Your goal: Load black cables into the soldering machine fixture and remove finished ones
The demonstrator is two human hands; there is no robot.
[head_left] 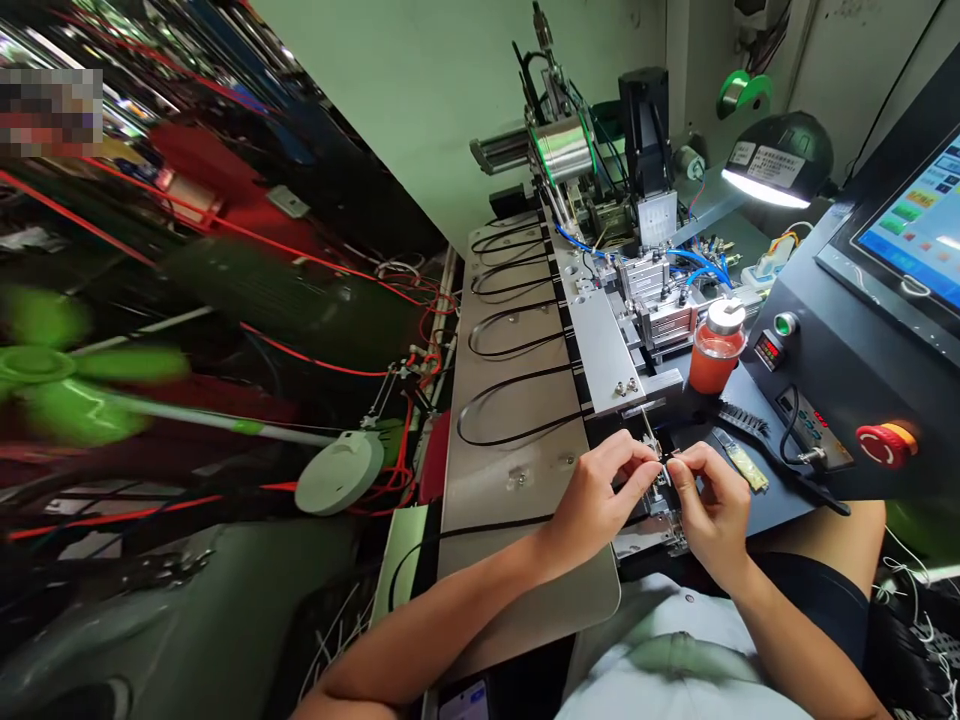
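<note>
My left hand (604,490) is closed in a pinch at the front end of the machine, thumb against fingertips. Close beside it, my right hand (711,500) pinches too, the fingertips of both nearly meeting. What they hold is too small and too covered to make out. Under and around the fingers sits a small metal fixture (660,500). A black cable (480,528) runs across the metal plate (525,590) and passes behind my left wrist. Further up the plate, several looped black cables (517,382) lie with their ends at the machine's rail (606,345).
Right of the hands lie a black brush (742,415) and a yellowish strip (742,462). Behind them stands a red jar (714,355) with a metal lid. A control panel with an emergency stop button (885,443), a lit lamp (780,160) and a wire spool (564,150) surround the bench. At left is a green fan (37,365).
</note>
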